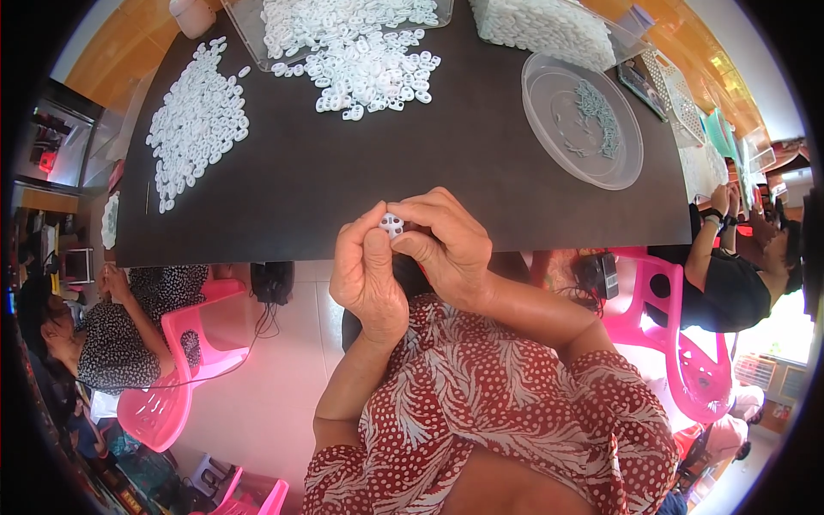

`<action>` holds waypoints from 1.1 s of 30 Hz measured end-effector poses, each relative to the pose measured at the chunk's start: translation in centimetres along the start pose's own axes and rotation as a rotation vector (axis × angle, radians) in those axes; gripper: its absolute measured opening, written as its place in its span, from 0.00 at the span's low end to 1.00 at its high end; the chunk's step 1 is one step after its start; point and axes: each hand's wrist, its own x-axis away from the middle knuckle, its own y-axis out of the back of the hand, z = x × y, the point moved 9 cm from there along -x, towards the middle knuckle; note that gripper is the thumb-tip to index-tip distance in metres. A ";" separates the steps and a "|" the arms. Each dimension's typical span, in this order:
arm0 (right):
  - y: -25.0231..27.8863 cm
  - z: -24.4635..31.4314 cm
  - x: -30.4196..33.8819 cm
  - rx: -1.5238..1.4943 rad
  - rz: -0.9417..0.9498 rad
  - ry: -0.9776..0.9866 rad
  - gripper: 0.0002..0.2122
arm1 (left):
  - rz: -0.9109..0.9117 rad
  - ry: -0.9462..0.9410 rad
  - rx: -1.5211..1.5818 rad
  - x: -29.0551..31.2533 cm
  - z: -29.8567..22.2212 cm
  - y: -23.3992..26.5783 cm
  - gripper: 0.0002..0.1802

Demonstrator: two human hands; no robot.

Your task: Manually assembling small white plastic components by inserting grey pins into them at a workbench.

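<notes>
A small white plastic piece with dark holes [391,225] is pinched between the fingertips of both hands, just in front of the table's near edge. My left hand [369,279] grips it from the left with thumb and forefinger. My right hand [448,240] closes on it from the right, its thumb below and forefinger above. Fingers hide part of the piece. Farther back on the dark table [300,180], similar white pieces form a left pile [199,120] and a middle heap [371,75]. A round clear tray [542,142] at the right holds small grey-green parts [596,118].
Behind the middle heap stands a clear box [451,15] of white pieces; a second full box [549,33] stands right of it. A phone-like dark object [642,89] lies by a white basket [682,116]. People sit on pink chairs [184,343] at both sides.
</notes>
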 end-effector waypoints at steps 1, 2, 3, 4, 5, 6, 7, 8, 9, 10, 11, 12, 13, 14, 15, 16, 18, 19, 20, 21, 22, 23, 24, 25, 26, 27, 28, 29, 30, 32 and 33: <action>-0.1 0.1 0.0 -0.001 0.001 0.000 0.13 | -0.001 0.000 0.000 0.0 -0.1 0.1 0.12; -0.1 0.1 0.1 0.001 0.001 -0.009 0.13 | -0.003 0.000 0.000 0.0 -0.1 0.1 0.12; -0.1 0.0 0.1 0.004 0.000 -0.017 0.13 | -0.009 0.012 -0.010 0.1 -0.1 0.1 0.12; -0.1 0.0 0.1 0.004 0.001 -0.017 0.13 | -0.016 0.024 -0.020 0.1 0.0 0.2 0.12; -0.2 -0.1 0.3 0.007 0.027 -0.007 0.13 | -0.017 0.024 -0.019 0.1 -0.1 0.1 0.12; -0.4 -0.1 0.4 0.009 0.053 0.003 0.13 | -0.021 0.012 -0.044 0.1 -0.3 0.1 0.12; -0.5 -0.1 0.4 0.008 0.054 0.004 0.13 | -0.025 0.000 -0.068 0.1 -0.5 0.2 0.12; -0.6 -0.2 0.5 0.001 0.056 0.001 0.13 | -0.027 -0.001 -0.068 0.1 -0.4 0.3 0.12; -0.6 -0.2 0.6 -0.004 0.057 -0.002 0.12 | -0.026 0.001 -0.062 0.2 -0.3 0.3 0.12; -0.6 -0.3 0.7 -0.003 0.057 -0.002 0.12 | -0.025 0.003 -0.055 0.2 -0.2 0.3 0.12; -0.6 -0.3 0.7 -0.010 0.050 0.003 0.12 | -0.025 0.004 -0.054 0.3 -0.1 0.3 0.12; -0.6 -0.3 0.8 -0.017 0.045 0.008 0.12 | -0.034 0.001 -0.063 0.3 0.0 0.4 0.11; -0.6 -0.3 0.8 -0.017 0.046 0.008 0.12 | -0.042 -0.001 -0.071 0.4 0.1 0.6 0.11; -0.7 -0.4 0.8 -0.016 0.046 0.008 0.11 | -0.043 0.000 -0.071 0.5 0.3 0.6 0.11; -0.7 -0.4 0.8 -0.015 0.045 0.008 0.11 | -0.045 0.002 -0.081 0.5 0.5 0.7 0.10; -0.8 -0.4 0.9 -0.015 0.046 0.007 0.11 | -0.046 0.004 -0.091 0.5 0.6 0.7 0.10; -0.8 -0.5 1.1 -0.005 0.031 0.022 0.10 | -0.053 0.007 -0.094 0.6 0.6 0.7 0.10; -0.8 -0.6 1.1 -0.005 0.031 0.022 0.10 | -0.059 0.009 -0.097 0.6 0.6 0.7 0.10; -0.8 -0.7 1.2 -0.001 0.039 0.017 0.10 | -0.059 0.010 -0.097 0.6 0.7 0.8 0.10; -0.9 -0.8 1.2 0.002 0.046 0.014 0.10 | -0.060 0.014 -0.102 0.6 0.8 0.9 0.10; -1.0 -0.8 1.2 0.002 0.047 0.014 0.10 | -0.061 0.019 -0.107 0.6 0.9 1.0 0.11; -1.1 -0.8 1.2 0.004 0.053 0.000 0.11 | -0.062 0.019 -0.107 0.6 0.9 1.1 0.11; -1.2 -0.9 1.2 0.009 0.059 -0.014 0.11 | -0.062 0.047 -0.091 0.7 1.1 1.1 0.11; -1.2 -0.9 1.2 0.010 0.059 -0.014 0.11 | -0.062 0.074 -0.074 0.7 1.4 1.2 0.11; -1.1 -0.8 1.2 0.020 0.059 -0.005 0.11 | -0.061 0.075 -0.073 0.6 1.4 1.1 0.11; -1.2 -0.6 1.2 0.027 0.061 0.002 0.11 | -0.067 0.054 -0.080 0.5 1.1 1.1 0.11; -1.3 -0.6 1.3 0.026 0.062 0.001 0.11 | -0.073 0.033 -0.086 0.4 0.8 1.1 0.12; -1.3 -0.6 1.4 0.017 0.050 -0.014 0.11 | -0.074 0.034 -0.087 0.5 0.6 1.1 0.12; -1.2 -0.8 1.3 0.010 0.036 -0.028 0.11 | -0.061 0.056 -0.048 0.5 0.7 1.0 0.12; -1.0 -0.6 1.1 0.022 0.004 -0.030 0.12 | -0.046 0.080 -0.009 0.5 0.7 0.8 0.12; -0.8 -0.5 1.0 0.032 -0.027 -0.032 0.13 | -0.026 0.070 0.046 0.5 0.5 0.6 0.12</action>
